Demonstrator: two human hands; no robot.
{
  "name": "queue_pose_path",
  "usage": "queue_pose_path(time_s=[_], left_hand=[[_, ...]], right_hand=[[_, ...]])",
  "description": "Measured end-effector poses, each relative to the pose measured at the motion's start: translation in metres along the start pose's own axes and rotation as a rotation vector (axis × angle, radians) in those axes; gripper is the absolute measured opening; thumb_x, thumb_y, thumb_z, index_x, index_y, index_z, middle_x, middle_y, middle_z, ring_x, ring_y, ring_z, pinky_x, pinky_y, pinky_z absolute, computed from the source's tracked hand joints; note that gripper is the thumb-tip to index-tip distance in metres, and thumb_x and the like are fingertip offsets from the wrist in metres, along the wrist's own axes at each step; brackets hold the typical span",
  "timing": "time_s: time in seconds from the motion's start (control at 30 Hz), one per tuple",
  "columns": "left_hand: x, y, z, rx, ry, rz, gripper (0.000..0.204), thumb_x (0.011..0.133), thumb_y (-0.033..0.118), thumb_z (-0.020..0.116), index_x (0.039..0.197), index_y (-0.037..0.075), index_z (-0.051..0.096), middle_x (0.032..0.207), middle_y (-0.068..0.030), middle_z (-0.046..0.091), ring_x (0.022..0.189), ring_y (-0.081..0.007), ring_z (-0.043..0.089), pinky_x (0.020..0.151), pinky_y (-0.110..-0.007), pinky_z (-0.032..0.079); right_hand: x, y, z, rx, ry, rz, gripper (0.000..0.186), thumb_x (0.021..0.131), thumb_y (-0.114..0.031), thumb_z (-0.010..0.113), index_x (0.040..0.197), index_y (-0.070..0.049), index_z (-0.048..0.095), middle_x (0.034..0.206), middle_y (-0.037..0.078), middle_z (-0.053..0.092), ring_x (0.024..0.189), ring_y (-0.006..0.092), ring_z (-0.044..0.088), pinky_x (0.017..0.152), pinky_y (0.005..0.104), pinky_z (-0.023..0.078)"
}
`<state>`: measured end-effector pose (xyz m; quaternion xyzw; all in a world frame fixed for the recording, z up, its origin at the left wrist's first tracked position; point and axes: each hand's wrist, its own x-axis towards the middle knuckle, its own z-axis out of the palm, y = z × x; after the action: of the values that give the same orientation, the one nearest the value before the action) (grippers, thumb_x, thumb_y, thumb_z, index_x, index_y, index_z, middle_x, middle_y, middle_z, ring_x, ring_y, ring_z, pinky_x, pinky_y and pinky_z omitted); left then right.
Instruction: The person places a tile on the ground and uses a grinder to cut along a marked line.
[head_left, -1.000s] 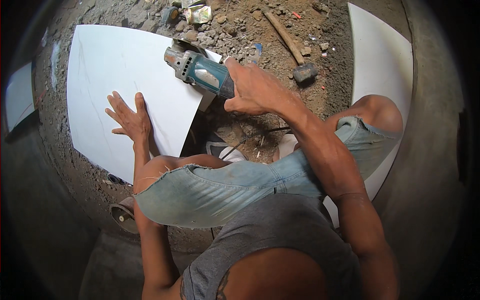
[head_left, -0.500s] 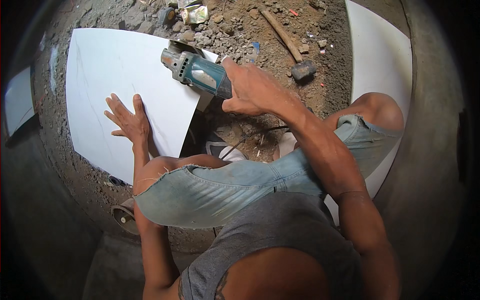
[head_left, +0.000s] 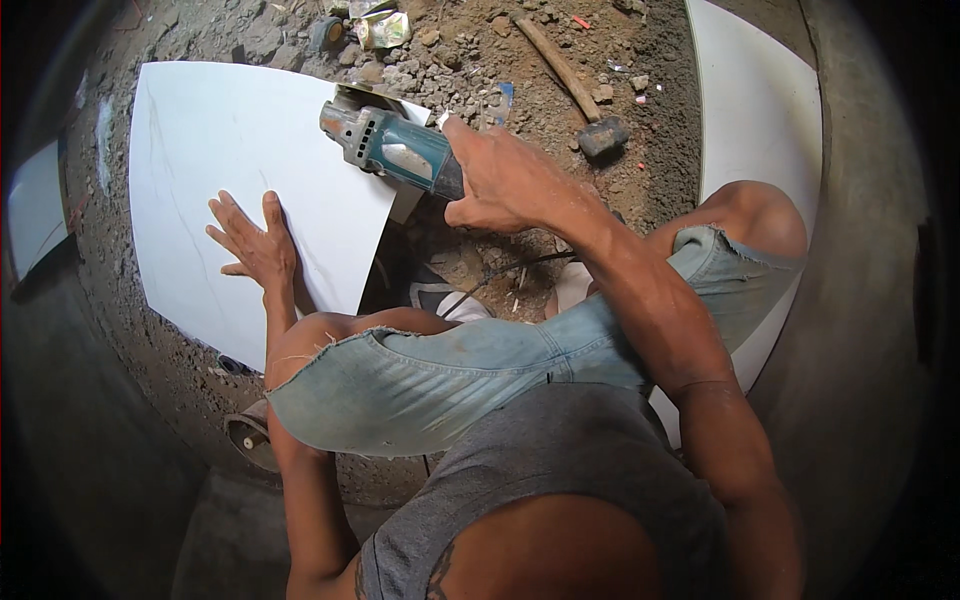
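My right hand [head_left: 495, 175] is wrapped round the rear body of a teal angle grinder [head_left: 400, 148]. The grinder's grey metal head lies over the right part of a large white tile [head_left: 190, 130], near its far right edge. Its disc is mostly hidden, so I cannot tell whether it touches the tile. Flat on the tile, left of the grinder, my left hand [head_left: 258, 243] rests with its fingers spread. Part of a narrow white piece shows just beyond the tile's right edge, below the grinder.
A wooden-handled hammer [head_left: 565, 75] lies on the rubble beyond my right hand. Another white tile [head_left: 755, 100] stands at the right, by my knee. A dark cable [head_left: 520, 265] runs between my legs. Crumpled packaging [head_left: 383, 30] lies at the far side.
The whole view has shifted very slightly. Both hands, the angle grinder and the tile keep nearly the same places relative to each other.
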<state>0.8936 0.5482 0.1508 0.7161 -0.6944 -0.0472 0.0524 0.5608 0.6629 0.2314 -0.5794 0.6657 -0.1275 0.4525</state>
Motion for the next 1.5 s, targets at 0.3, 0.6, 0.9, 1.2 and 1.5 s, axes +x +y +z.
queue_pose_path(time_s=[0.3,0.6,0.9,1.2,1.5], left_hand=[[0.000,-0.004,-0.001,-0.022,-0.006,-0.018,0.097,0.089,0.081,0.039,0.160,0.017,0.022,0.167,-0.0115,0.013,0.153,-0.0417,0.001,0.107,-0.082,-0.001],[0.000,-0.009,-0.015,-0.017,0.000,-0.026,0.097,0.089,0.080,0.041,0.159,0.016,0.022,0.167,-0.0135,0.013,0.153,-0.0433,0.000,0.106,-0.082,-0.001],[-0.001,-0.001,-0.006,-0.031,-0.006,-0.019,0.096,0.089,0.079,0.041,0.159,0.016,0.022,0.167,-0.0125,0.013,0.153,-0.0426,0.001,0.106,-0.082,0.000],[-0.002,0.000,-0.005,-0.011,-0.003,-0.019,0.089,0.092,0.072,0.043,0.160,0.019,0.021,0.167,-0.0106,0.013,0.153,-0.0421,0.004,0.107,-0.082,0.001],[-0.002,0.001,-0.005,-0.046,-0.013,-0.023,0.099,0.087,0.082,0.040,0.160,0.017,0.021,0.167,-0.0129,0.013,0.153,-0.0422,0.002,0.107,-0.081,-0.001]], right_hand=[[-0.003,-0.004,-0.002,0.022,-0.020,0.010,0.054,0.069,-0.022,0.075,0.107,0.007,0.050,0.089,0.029,0.066,0.088,0.0471,0.066,0.080,0.0521,0.054],[-0.004,-0.008,0.000,0.042,0.009,-0.035,0.049,0.067,-0.019,0.075,0.101,0.006,0.051,0.080,0.024,0.069,0.082,0.0448,0.068,0.076,0.0502,0.056],[-0.007,0.003,0.001,0.042,0.001,-0.021,0.053,0.068,-0.023,0.076,0.103,0.005,0.048,0.078,0.024,0.066,0.081,0.0453,0.067,0.074,0.0509,0.054],[-0.005,-0.001,0.003,0.010,0.022,-0.011,0.054,0.068,-0.022,0.076,0.106,0.006,0.050,0.083,0.027,0.067,0.085,0.0463,0.068,0.077,0.0520,0.055],[-0.009,0.000,0.000,0.000,0.011,-0.001,0.053,0.068,-0.022,0.077,0.104,0.007,0.050,0.084,0.027,0.068,0.084,0.0461,0.068,0.077,0.0510,0.056]])
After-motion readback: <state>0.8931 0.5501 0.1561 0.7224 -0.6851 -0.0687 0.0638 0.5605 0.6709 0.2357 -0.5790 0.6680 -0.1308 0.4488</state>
